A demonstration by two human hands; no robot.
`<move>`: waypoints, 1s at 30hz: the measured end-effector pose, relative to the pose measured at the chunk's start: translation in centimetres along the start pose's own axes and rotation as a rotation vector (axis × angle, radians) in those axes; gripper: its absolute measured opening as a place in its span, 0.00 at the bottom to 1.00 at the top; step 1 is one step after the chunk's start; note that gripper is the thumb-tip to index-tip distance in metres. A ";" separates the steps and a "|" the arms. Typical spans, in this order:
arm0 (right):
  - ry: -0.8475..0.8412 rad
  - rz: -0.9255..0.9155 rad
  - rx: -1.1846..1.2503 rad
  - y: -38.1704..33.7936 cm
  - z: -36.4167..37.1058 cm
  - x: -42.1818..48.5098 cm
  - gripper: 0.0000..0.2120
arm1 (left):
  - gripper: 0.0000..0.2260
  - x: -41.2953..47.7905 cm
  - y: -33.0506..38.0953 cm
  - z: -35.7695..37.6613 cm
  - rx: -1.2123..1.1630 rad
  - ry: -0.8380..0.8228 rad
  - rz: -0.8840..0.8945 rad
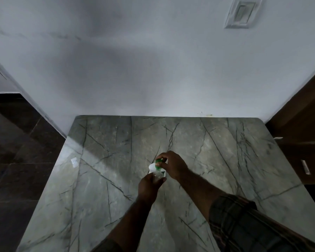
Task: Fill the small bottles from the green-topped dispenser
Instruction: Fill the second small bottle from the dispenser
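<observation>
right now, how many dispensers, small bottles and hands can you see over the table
green-topped dispenser: 1
small clear bottle: 1
hands: 2 (left hand holds the bottle, right hand grips the dispenser's top)
total: 4

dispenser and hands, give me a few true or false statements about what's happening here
1. The right hand grips the green top of the dispenser. True.
2. The left hand is empty. False: it holds a small clear bottle.
3. The bottle is held up close against the dispenser, just below the green top. True.
4. The dispenser stands on the dark floor. False: it is over the marble table, near its middle.
</observation>
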State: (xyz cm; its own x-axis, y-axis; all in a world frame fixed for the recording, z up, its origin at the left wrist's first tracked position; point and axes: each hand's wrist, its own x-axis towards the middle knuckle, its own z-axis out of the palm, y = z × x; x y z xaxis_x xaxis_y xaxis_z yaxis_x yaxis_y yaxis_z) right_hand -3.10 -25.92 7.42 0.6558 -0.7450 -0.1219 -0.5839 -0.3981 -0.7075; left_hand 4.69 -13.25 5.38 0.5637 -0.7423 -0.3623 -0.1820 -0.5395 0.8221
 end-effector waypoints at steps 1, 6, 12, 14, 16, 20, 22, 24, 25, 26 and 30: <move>-0.001 -0.003 -0.002 -0.1 -0.1 0.1 0.09 | 0.12 0.0 0.0 0.0 -0.008 0.001 0.000; -0.001 -0.014 -0.030 -0.5 -0.9 0.6 0.10 | 0.12 0.5 0.0 0.1 -0.035 -0.002 -0.017; 0.003 -0.001 -0.010 0.1 0.0 0.3 0.10 | 0.13 0.3 -0.3 0.1 -0.028 -0.022 -0.015; -0.010 -0.006 -0.028 -0.1 -0.4 0.7 0.09 | 0.14 0.3 -0.2 0.0 -0.040 -0.016 -0.021; -0.018 -0.019 -0.054 -0.4 -0.8 1.0 0.09 | 0.13 0.4 0.0 -0.2 -0.045 -0.005 -0.011; -0.014 -0.011 -0.035 0.2 -0.3 0.9 0.10 | 0.13 0.6 -0.1 -0.1 -0.020 -0.009 -0.017; -0.008 0.002 -0.024 0.4 0.0 0.6 0.10 | 0.13 0.5 -0.2 0.0 -0.007 -0.015 -0.021; -0.008 0.003 -0.024 0.2 -0.2 0.8 0.09 | 0.13 0.6 -0.2 0.1 0.000 -0.011 -0.013; -0.014 -0.005 -0.031 0.0 -0.4 1.0 0.09 | 0.13 0.5 0.0 -0.1 0.006 -0.006 -0.008; -0.019 -0.018 -0.041 -0.1 -0.6 1.1 0.09 | 0.12 0.5 0.2 -0.2 0.009 -0.004 -0.002; 0.003 -0.037 -0.076 -0.1 -0.8 0.9 0.10 | 0.12 0.7 0.4 -0.2 0.015 -0.024 0.006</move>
State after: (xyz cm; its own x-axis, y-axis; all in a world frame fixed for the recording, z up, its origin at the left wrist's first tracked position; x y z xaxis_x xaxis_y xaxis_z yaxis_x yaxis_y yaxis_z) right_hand -2.84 -26.92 7.93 0.6760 -0.7308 -0.0944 -0.5942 -0.4649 -0.6564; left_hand 5.20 -13.83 5.54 0.5429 -0.7546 -0.3684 -0.1974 -0.5411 0.8175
